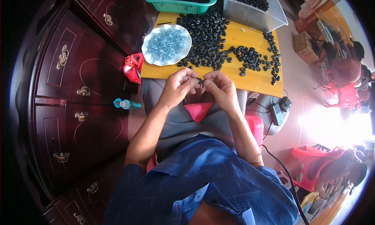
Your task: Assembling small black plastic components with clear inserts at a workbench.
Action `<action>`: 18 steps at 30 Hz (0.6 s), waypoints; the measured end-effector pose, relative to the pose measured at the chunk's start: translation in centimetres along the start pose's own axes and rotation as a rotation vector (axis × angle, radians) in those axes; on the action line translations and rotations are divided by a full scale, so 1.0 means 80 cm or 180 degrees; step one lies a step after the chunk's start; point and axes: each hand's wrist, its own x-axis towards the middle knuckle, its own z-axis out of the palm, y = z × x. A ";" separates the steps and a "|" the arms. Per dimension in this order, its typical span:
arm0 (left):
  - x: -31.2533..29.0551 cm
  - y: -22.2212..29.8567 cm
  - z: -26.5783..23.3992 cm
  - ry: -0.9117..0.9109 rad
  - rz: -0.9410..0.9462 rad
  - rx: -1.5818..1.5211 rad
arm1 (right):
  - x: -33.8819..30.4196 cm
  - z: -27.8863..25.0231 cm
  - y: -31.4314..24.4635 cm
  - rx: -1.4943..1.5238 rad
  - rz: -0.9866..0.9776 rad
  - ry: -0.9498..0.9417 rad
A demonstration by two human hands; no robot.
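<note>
Blue shirt point(211, 166) filling the foreground, I'm watching left hand point(180, 87) and right hand point(223, 89) pinching a dark piece point(200, 81); I'm judging a steady grip best.

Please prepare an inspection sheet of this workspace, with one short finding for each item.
Surface: yellow table, partly covered, wood visible between things.
Work things: heap of black pieces; white wavy-rimmed plate of clear bluish pieces; green basket and translucent bin at the far edge, both holding dark pieces.
Clutter: red item beside the table's left edge; teal object near the cabinet, kind unclear.
Hands: left hand and right hand pinch a small dark piece between them.
Cables: black cable at the person's right.
Surroundings: dark wooden cabinet at left; another person at right.
</note>
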 end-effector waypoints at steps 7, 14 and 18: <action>-0.001 0.006 0.000 -0.0097 0.0008 0.0004 | -0.002 -0.003 -0.008 0.0325 0.0103 -0.0137; -0.002 0.009 0.000 -0.0147 -0.0086 -0.0129 | -0.002 -0.003 -0.013 0.0549 0.0200 -0.0176; -0.002 0.009 0.000 -0.0160 -0.0031 -0.0121 | -0.002 -0.004 -0.013 0.0632 0.0257 -0.0175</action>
